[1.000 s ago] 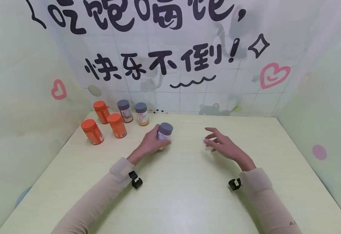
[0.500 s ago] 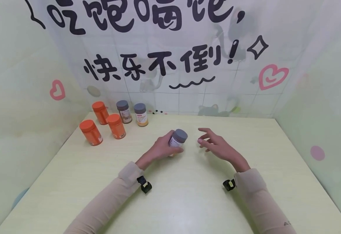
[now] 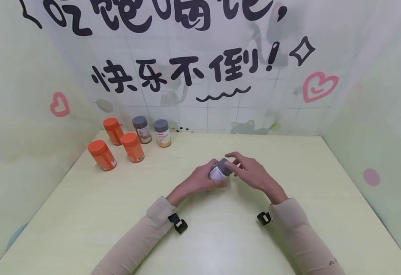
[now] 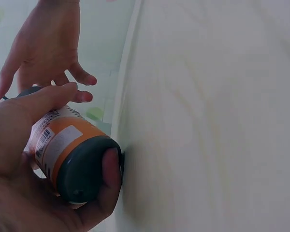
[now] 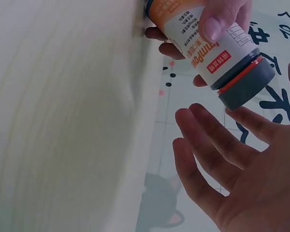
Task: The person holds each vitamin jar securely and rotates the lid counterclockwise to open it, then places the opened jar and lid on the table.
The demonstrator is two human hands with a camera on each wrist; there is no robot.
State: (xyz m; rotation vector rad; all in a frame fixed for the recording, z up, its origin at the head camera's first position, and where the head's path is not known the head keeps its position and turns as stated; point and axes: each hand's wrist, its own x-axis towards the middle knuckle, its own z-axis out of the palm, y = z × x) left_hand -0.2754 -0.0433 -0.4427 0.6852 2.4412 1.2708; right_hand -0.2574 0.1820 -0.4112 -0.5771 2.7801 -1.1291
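Held in my left hand (image 3: 201, 179) is a pill bottle (image 3: 217, 174) with a white and orange label and a grey cap (image 5: 247, 83). In the left wrist view the fingers and thumb wrap the bottle (image 4: 63, 145), one finger lying across its dark base. The bottle tilts, its cap pointing right towards my right hand (image 3: 254, 174). That hand's fingers are spread and slightly bent around the cap end; the right wrist view shows a fingertip (image 5: 237, 112) at the cap's edge, and whether it touches I cannot tell.
At the back left of the table (image 3: 145, 236) stand two more grey-capped bottles (image 3: 163, 133) and several orange bottles (image 3: 102, 156). A printed cloth (image 3: 186, 110) hangs behind the table, with pale walls at both sides.
My left hand has carried the bottle rightwards and slightly nearer, tipping its cap to the right. My right hand has shifted a little left, so both hands now meet at the cap.
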